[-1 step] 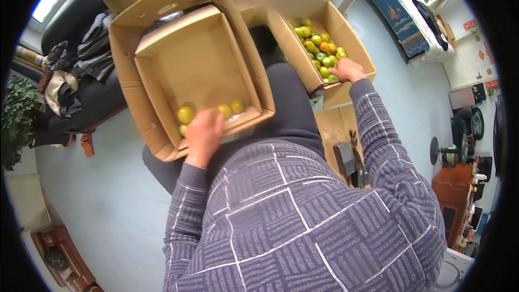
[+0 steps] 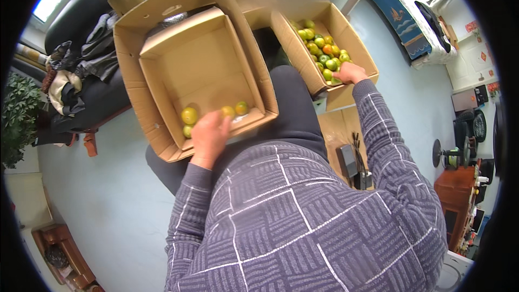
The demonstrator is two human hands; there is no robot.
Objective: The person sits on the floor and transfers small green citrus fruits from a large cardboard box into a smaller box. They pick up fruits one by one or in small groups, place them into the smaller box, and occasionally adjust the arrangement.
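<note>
My left hand [image 2: 210, 136] is over the near edge of a small cardboard tray [image 2: 203, 65], its fingers bent and smeared by motion. At its fingertips is a yellow-orange tomato [image 2: 227, 112]; I cannot tell whether the fingers grip it. A greenish tomato [image 2: 241, 108] lies just right of that one, and two yellow-green tomatoes [image 2: 189, 115] sit on the left. Over at the right, my right hand [image 2: 350, 72] reaches into a cardboard box [image 2: 351, 35] of green, yellow and orange tomatoes [image 2: 324, 58]. Its fingers are closed on a green tomato [image 2: 335, 80] at the near end.
The tray sits inside a larger cardboard box [image 2: 127, 65] resting on my lap. Below the right box are black cables and a dark adapter [image 2: 347, 160] on cardboard. A black sofa [image 2: 86, 97] with clothes stands left; a red-brown cabinet [image 2: 451, 192] stands right.
The whole view has shifted slightly, so boxes and hands sit a little further right and lower. Both hands keep nearly the same places relative to the tomatoes.
</note>
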